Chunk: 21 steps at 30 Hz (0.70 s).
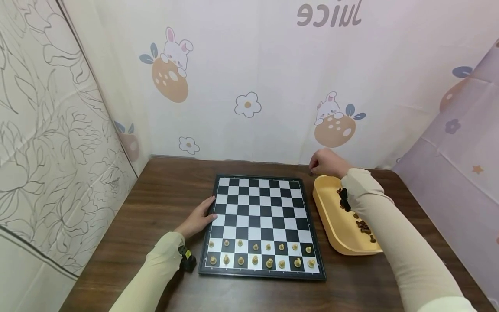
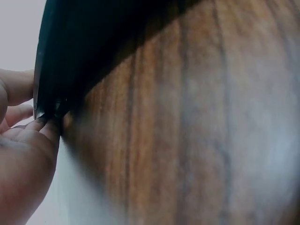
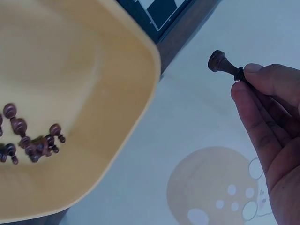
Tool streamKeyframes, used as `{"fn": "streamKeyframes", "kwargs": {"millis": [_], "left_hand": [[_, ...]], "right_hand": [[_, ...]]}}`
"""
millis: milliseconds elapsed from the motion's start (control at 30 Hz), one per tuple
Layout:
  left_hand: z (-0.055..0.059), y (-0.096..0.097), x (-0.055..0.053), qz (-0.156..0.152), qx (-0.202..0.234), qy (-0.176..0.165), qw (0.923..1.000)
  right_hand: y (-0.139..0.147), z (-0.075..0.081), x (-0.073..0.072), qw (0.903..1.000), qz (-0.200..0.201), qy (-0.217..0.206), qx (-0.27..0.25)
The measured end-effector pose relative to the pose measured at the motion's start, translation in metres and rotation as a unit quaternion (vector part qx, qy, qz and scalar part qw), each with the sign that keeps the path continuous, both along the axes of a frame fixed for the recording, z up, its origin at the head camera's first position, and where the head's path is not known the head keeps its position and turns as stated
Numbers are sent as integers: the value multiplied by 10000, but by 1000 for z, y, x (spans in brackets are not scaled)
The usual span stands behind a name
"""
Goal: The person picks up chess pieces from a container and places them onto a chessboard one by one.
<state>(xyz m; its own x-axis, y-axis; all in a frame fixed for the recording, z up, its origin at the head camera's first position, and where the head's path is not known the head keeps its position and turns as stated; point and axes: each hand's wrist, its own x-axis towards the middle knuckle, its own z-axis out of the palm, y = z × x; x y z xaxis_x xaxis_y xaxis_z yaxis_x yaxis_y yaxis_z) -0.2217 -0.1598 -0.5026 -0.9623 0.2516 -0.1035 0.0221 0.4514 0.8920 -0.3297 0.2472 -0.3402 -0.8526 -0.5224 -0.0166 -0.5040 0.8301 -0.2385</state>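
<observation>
Chess board set up at one end, dark piece in hand
So the board [image 1: 249, 210] sits mid-table [image 1: 163, 190], pale pieces [image 1: 255, 260] filling two rows along its near edge. Left hand [image 1: 199, 220] has thumb and finger spread on its left edge, probably to stop it sliding. Right hand [image 1: 329, 162] pinches a dark piece [image 3: 228, 66] near the table's far edge, wide end sticking out. Yellow tray [image 1: 336, 216] of loose dark pieces [image 1: 364, 227] is toward the right edge, likely for easy reach.
</observation>
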Motion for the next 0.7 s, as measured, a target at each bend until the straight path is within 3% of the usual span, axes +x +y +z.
{"fn": "streamKeyframes", "kwargs": {"millis": [567, 700], "left_hand": [[-3, 2, 3, 119, 241, 23, 9996], [-3, 2, 3, 128, 259, 18, 9996]], "right_hand": [[-45, -1, -11, 9994, 291, -41, 189], [-58, -2, -9, 9995, 213, -237, 65]]}}
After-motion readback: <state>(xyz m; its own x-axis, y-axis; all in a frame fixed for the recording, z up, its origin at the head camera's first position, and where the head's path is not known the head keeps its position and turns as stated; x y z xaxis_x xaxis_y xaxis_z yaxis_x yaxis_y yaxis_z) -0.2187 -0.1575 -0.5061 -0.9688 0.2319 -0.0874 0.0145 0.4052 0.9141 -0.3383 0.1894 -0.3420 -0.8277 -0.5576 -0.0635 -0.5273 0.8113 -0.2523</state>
